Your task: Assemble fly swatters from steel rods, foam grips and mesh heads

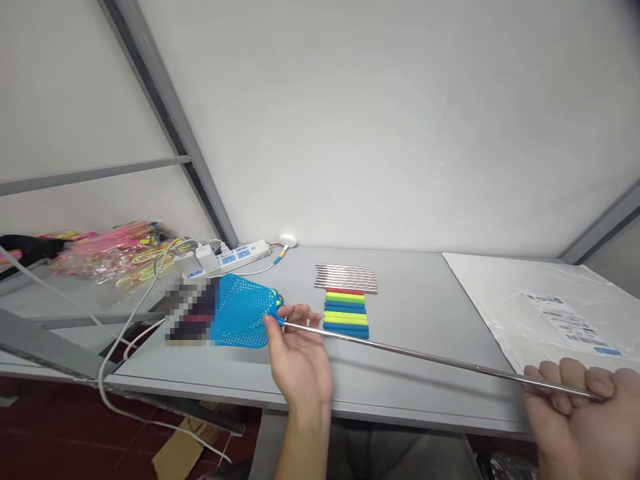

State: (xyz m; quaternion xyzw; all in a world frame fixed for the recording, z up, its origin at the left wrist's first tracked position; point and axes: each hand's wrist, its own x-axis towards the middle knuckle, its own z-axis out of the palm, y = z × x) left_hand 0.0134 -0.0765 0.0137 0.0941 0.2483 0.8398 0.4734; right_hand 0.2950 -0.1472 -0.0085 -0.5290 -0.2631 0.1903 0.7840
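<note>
A blue fly swatter (243, 312) with a long thin metal rod stretches across the view, above the table's front part. At the neck, where the mesh head meets the rod, my left hand (303, 357) supports it palm up, thumb pressed on the neck and fingers curled loosely. Far to the right, the fingers of my right hand (583, 407) wrap round the bare end of the rod. Behind the rod lies a row of coloured handle grips (345, 319) in blue, yellow, green and red. Just beyond them sits a row of short metal rods (346, 277).
A power strip (245, 255) with plugs and white cables stands at the back left. Plastic-bagged pink and yellow items (120, 250) lie farther left, behind a metal frame (165, 113). A white labelled mailing bag (545, 307) covers the table's right side. Part of the left table area is pixelated.
</note>
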